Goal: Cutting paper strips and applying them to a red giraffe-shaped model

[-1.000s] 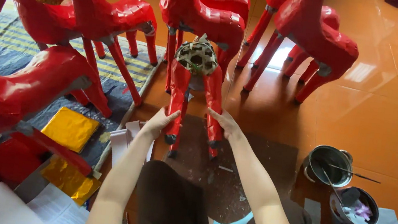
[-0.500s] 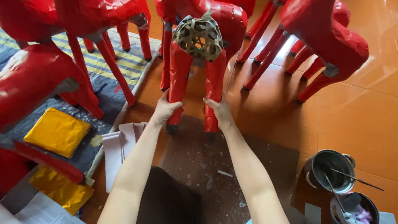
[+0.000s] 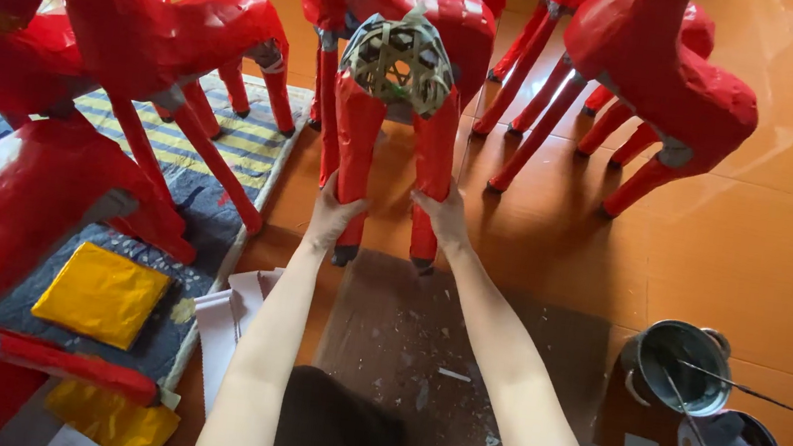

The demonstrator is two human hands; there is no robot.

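A headless red paper horse figure [image 3: 397, 11] stands on the orange floor in front of me, its open neck showing a woven bamboo frame [image 3: 399, 57]. My left hand [image 3: 332, 213] grips its left front leg [image 3: 355, 152] low down. My right hand [image 3: 443, 217] grips the right front leg [image 3: 433, 152] at about the same height. Both leg tips rest at the edge of a dark brown mat [image 3: 422, 347].
More red paper horses stand at the left [image 3: 153, 27], lower left [image 3: 9, 216] and right [image 3: 661, 79]. A yellow paper pack [image 3: 101, 293] lies on a striped rug [image 3: 210, 180]. Two metal pots [image 3: 681, 367] with brushes sit at lower right; white paper strips [image 3: 228, 318] lie by my left arm.
The horse figure has been pushed farther from me and my arms have stretched out. My hands stay on its front legs.
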